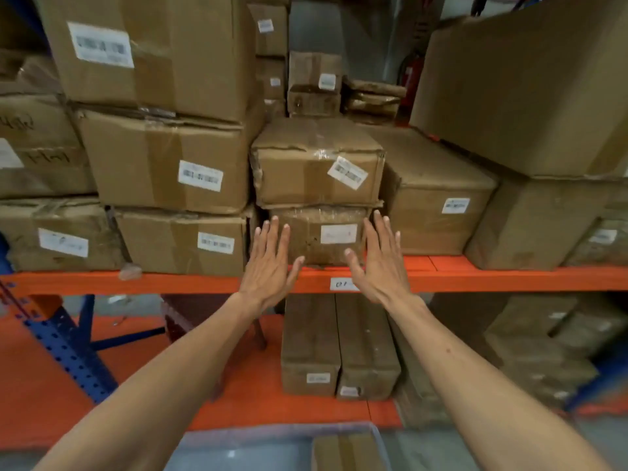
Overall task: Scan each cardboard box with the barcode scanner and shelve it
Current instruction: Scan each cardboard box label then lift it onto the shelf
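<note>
A small cardboard box [319, 237] with a pale label sits at the front of the orange shelf [204, 282], under another box [316, 164] with a tilted barcode label. My left hand [272, 263] and my right hand [380, 260] are stretched out flat with straight fingers, one at each side of the small box's front face. Whether the fingertips touch the cardboard I cannot tell. No barcode scanner is in sight.
Stacked cardboard boxes [170, 164] fill the shelf left and right; a big box [530, 90] juts out at the upper right. Two narrow boxes [339, 348] lie on the lower shelf. A grey bin [278, 450] holding a box is below. A blue upright [68, 351] stands at the left.
</note>
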